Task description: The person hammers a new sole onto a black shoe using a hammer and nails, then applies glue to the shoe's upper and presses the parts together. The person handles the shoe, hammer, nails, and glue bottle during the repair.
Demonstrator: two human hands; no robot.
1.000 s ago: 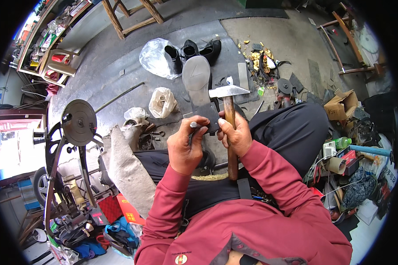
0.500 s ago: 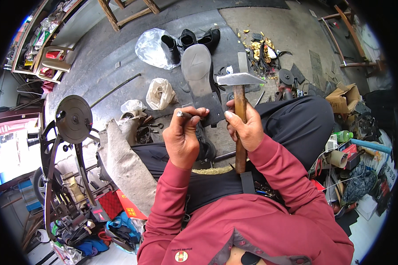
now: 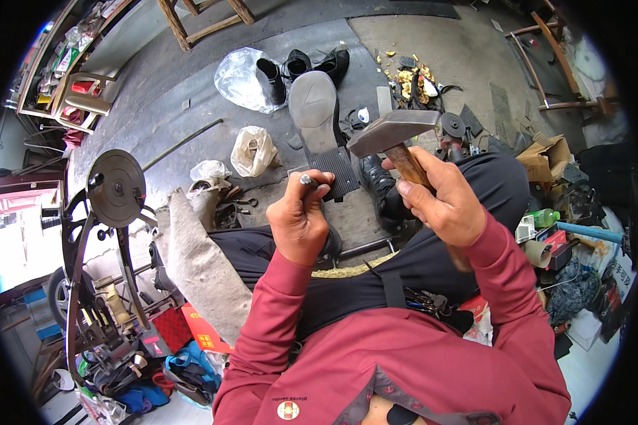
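Observation:
My right hand (image 3: pixel 446 202) grips the wooden handle of a hammer (image 3: pixel 395 132), whose metal head is raised to the right of an upturned shoe (image 3: pixel 313 110). The shoe's grey sole faces up, and a black ribbed heel piece (image 3: pixel 344 183) lies over its near end. My left hand (image 3: pixel 298 225) is closed around a short metal rod, likely a punch (image 3: pixel 306 180), with its round end showing above the fingers. That hand is right beside the heel piece; the rod's lower end is hidden. A worn cloth (image 3: pixel 209 255) drapes over my left thigh.
Black shoes (image 3: pixel 299 64) and a clear plastic bag (image 3: pixel 244 81) lie beyond the sole. A hand-wheel machine (image 3: pixel 117 188) stands at the left. Scraps (image 3: pixel 415 81) litter the floor ahead, and a cardboard box (image 3: pixel 546 159) sits among clutter at the right.
The hammer has swung to the right and tilted, its head now larger in view. My right hand has moved right; my left hand has shifted slightly, still holding the rod by the heel piece.

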